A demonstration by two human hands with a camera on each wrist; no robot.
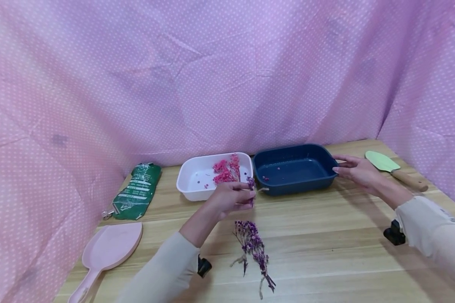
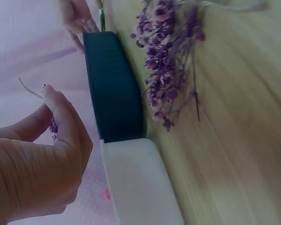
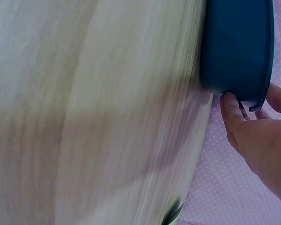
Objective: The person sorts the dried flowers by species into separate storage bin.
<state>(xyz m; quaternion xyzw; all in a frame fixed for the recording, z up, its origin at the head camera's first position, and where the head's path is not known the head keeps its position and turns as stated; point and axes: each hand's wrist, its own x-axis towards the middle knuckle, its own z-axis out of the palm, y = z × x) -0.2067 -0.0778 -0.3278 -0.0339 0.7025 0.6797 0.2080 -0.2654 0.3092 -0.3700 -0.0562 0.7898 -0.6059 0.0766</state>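
My left hand pinches a small sprig of purple dried flowers tied with twine, just in front of where two tubs meet. In the left wrist view the fingers hide most of that sprig. With thumb and fingers, my right hand grips the right end of the dark blue tub, near its rim. A few loose petals lie inside it. The white tub beside it holds pink dried flowers. More purple dried flowers, tied with twine, lie on the table below my left hand.
A pink dustpan lies at the left, with a green bag behind it. At the right lies a pale green trowel with a wooden handle. Pink dotted cloth hangs behind the wooden table.
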